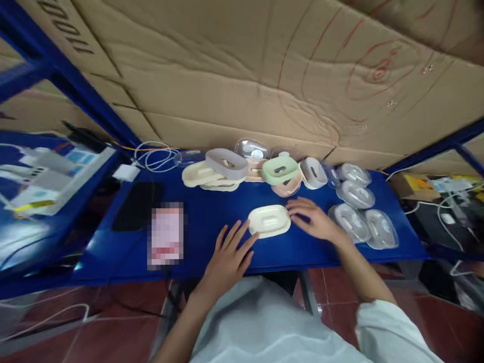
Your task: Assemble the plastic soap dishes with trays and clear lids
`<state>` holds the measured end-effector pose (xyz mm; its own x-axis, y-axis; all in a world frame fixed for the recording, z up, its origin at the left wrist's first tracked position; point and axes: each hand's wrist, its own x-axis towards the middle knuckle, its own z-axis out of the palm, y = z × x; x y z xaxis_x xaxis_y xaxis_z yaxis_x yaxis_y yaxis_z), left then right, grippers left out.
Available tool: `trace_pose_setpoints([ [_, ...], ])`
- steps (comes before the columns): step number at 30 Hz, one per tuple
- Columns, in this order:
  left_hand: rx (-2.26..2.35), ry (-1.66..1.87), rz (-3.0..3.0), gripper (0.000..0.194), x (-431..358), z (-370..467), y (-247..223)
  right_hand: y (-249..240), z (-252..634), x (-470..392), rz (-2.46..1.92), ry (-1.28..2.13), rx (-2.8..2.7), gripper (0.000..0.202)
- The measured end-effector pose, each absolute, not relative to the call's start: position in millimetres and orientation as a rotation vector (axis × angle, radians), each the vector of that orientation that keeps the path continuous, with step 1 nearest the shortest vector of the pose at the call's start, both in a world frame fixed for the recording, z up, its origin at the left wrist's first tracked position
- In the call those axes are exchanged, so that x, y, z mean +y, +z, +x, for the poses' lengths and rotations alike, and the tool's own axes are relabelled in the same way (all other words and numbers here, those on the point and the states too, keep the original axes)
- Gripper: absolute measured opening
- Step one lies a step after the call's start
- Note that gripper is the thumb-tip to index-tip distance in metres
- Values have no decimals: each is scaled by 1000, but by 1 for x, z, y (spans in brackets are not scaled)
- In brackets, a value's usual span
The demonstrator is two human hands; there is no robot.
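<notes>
A cream oval dish (269,221) with a raised middle lies on the blue table between my two hands. My left hand (230,252) has its fingers spread, with fingertips at the dish's left and lower left edge. At the dish's right edge, the fingertips of my right hand (310,218) touch or nearly touch the rim, its fingers apart. Behind the dish sit a green oval dish (280,170), a grey one (227,164) stacked on cream ones (197,174), a peach one (287,186) and a tilted grey-and-cream one (313,173).
Several clear-lidded dishes (350,222) stand at the right of the blue table (212,262). To the left are a blurred-out pink item (165,235), a black flat object (132,206), a white plug (126,173) and coiled cable (159,157). Cardboard (227,75) rises behind.
</notes>
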<state>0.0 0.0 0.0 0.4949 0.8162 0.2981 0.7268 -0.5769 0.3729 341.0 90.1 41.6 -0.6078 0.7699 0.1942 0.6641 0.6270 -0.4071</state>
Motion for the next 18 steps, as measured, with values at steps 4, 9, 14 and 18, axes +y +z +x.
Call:
trace_pose_setpoints([
  [4, 1263, 653, 2537, 35, 3, 0, -1, 36, 359, 135, -1824, -173, -2077, 44],
  [9, 1279, 685, 2536, 44, 2, 6, 6, 28, 372, 154, -1990, -218, -1852, 37],
  [14, 1260, 720, 2537, 30, 8, 23, 11, 38, 368, 103, -1626, -82, -1534, 36],
  [18, 1304, 828, 2412, 18, 12, 17, 4, 35, 336, 35, -1388, 51, -1850, 26],
])
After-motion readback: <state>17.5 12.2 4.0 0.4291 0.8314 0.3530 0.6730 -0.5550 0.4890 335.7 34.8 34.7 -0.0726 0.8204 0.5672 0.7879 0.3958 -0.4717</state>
